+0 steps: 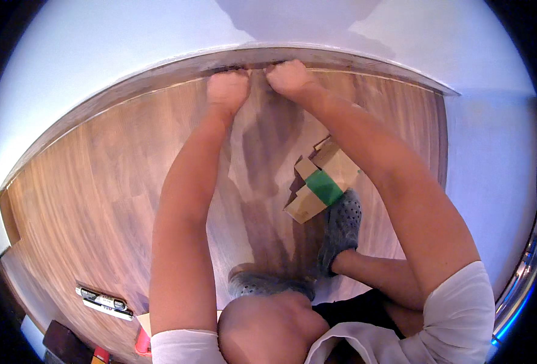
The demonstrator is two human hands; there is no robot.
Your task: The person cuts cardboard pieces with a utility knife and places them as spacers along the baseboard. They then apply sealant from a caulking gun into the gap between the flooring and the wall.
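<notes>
Both my arms stretch forward over the wood-look floor (117,200) to a brown baseboard (335,60) at the foot of a white wall (159,30). My left hand (228,90) is closed low against the baseboard, fingers curled away from view. A short gap to its right, my right hand (288,77) is closed too, knuckles up, at the baseboard. Whatever the fingers of either hand hold is hidden. Dark marks show on the baseboard beside both hands.
A torn cardboard piece (341,167) with a green band (324,187) lies beneath my right arm, by my grey clog (345,218). Two long narrow packages (104,302) lie at the lower left, near a dark box (64,341). Another white wall (490,164) rises on the right.
</notes>
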